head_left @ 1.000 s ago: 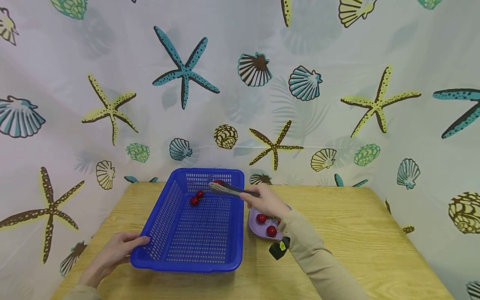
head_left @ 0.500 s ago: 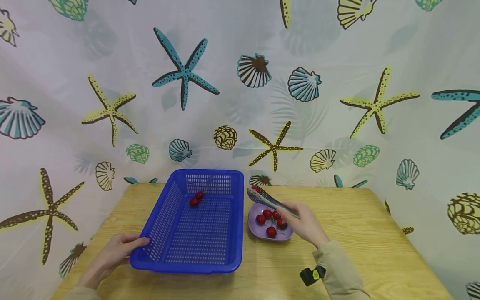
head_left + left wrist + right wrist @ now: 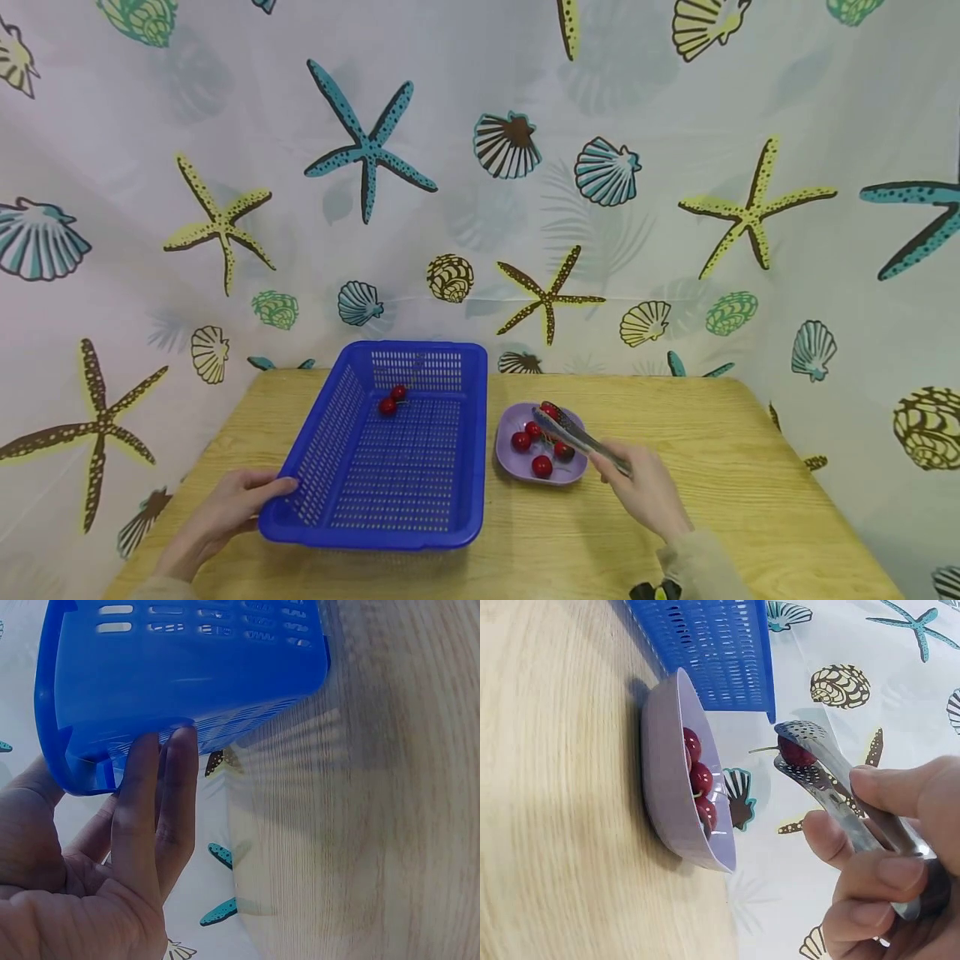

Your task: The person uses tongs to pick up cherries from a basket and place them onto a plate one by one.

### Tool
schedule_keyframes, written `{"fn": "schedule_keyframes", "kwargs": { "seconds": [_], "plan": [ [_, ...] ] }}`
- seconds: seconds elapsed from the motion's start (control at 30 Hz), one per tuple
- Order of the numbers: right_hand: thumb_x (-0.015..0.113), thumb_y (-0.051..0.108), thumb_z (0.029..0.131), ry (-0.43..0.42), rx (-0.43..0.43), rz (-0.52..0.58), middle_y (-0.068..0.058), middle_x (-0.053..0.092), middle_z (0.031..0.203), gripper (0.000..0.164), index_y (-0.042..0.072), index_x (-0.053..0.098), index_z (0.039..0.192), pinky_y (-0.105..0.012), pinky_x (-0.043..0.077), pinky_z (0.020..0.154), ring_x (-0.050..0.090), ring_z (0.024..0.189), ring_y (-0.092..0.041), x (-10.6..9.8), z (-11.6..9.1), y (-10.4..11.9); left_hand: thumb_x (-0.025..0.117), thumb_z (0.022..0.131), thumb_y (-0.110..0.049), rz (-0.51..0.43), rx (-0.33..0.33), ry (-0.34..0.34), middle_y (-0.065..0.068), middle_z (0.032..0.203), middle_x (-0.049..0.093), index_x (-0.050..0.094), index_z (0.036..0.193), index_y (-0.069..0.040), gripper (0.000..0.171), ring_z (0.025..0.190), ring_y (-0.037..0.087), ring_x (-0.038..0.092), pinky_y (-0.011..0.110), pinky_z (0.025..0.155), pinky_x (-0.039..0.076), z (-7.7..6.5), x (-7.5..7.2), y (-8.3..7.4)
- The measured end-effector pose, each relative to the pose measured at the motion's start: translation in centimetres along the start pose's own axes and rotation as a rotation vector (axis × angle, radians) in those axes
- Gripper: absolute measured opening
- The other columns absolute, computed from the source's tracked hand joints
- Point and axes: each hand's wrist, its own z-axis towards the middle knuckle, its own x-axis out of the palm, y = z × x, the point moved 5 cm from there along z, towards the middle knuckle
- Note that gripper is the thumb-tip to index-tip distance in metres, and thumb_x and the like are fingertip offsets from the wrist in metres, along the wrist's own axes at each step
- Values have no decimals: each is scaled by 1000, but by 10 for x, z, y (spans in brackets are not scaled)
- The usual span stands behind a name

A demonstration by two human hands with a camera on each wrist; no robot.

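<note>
My left hand [image 3: 228,512] grips the near-left corner of a blue plastic basket [image 3: 472,467], thumb over the rim and fingers against the outer wall in the left wrist view. Two red cherries [image 3: 387,406] lie near the basket's far-left corner. Metal tongs [image 3: 581,435] are in my right hand [image 3: 648,492], fingers and thumb curled round their arms. Between the perforated tips a cherry [image 3: 796,752] with a stem is pinched. The tips hang above a small lilac bowl [image 3: 517,477], which holds several cherries [image 3: 542,466].
Both containers stand on a wood-grain table [image 3: 675,425], the bowl just right of the basket. Behind the table hangs a white curtain [image 3: 465,225] printed with starfish and shells. A black wrist strap [image 3: 654,592] shows at my right sleeve.
My right hand has carried the tongs and the cherry in them from over the basket's far end rightward and nearer, to above the bowl. The left hand has kept its grip on the basket.
</note>
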Motion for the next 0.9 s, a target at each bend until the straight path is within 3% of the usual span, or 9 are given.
{"fn": "schedule_keyframes", "kwargs": {
  "seconds": [0.2,0.6,0.9],
  "plan": [
    [62,25,100,36,-12,55,-6,69,75,34,-1,70,121,-20,38,50,43,54,-5,13,-6,-5,55,104,-27,-25,19,23,10,109,76,46,137,21,58,95,18,75,36,82,64,-1,2,0],
    [65,28,98,55,27,12,-4,69,75,41,0,67,128,-21,37,48,47,56,-6,29,-9,-8,56,103,-28,-20,21,12,11,110,75,46,137,21,60,96,19,74,37,83,63,-3,3,-2],
    [64,29,99,39,44,26,-6,77,94,42,0,66,129,-25,52,67,68,78,-10,31,-8,-9,55,104,-26,-23,21,4,10,109,76,47,136,21,58,94,18,75,36,81,64,-2,3,-2]
  ]
}}
